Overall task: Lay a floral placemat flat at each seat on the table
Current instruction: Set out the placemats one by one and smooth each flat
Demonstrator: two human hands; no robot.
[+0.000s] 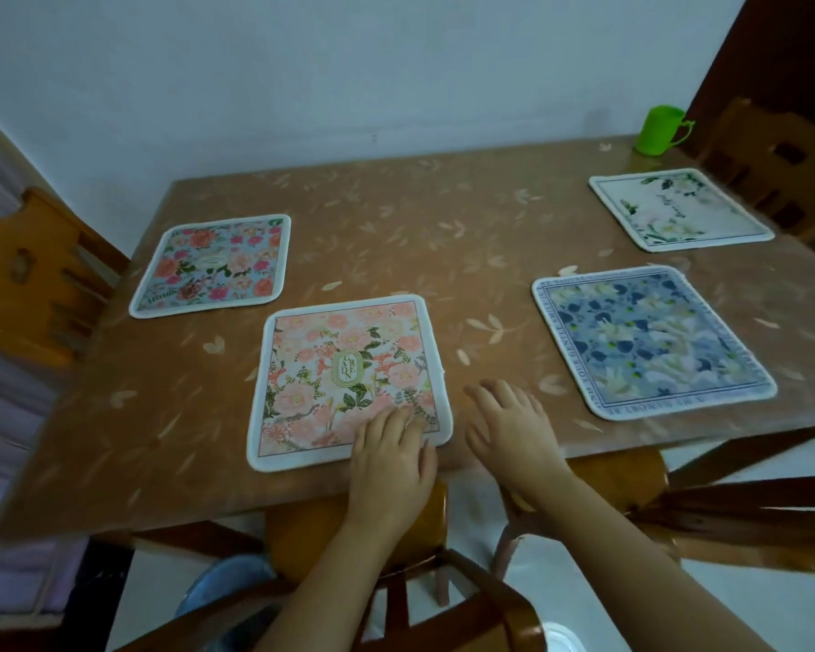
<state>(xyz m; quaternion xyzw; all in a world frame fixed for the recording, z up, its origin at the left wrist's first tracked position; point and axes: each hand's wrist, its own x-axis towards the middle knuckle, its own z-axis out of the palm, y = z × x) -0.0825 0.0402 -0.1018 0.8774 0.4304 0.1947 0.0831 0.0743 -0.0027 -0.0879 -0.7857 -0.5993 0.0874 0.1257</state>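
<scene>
Head view: the left hand point(389, 458) rests straight fingers on the peach GARDEN placemat point(349, 378), lower middle of the frame, holding nothing. The right hand point(514, 428) lies flat and empty on the table point(443, 237) beside it. I fear a sliding hand could drag that mat crooked.

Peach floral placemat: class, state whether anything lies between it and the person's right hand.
Nothing visible does. The right hand is open over the bare table just right of the peach floral placemat; the left hand lies on its near right corner.
</scene>
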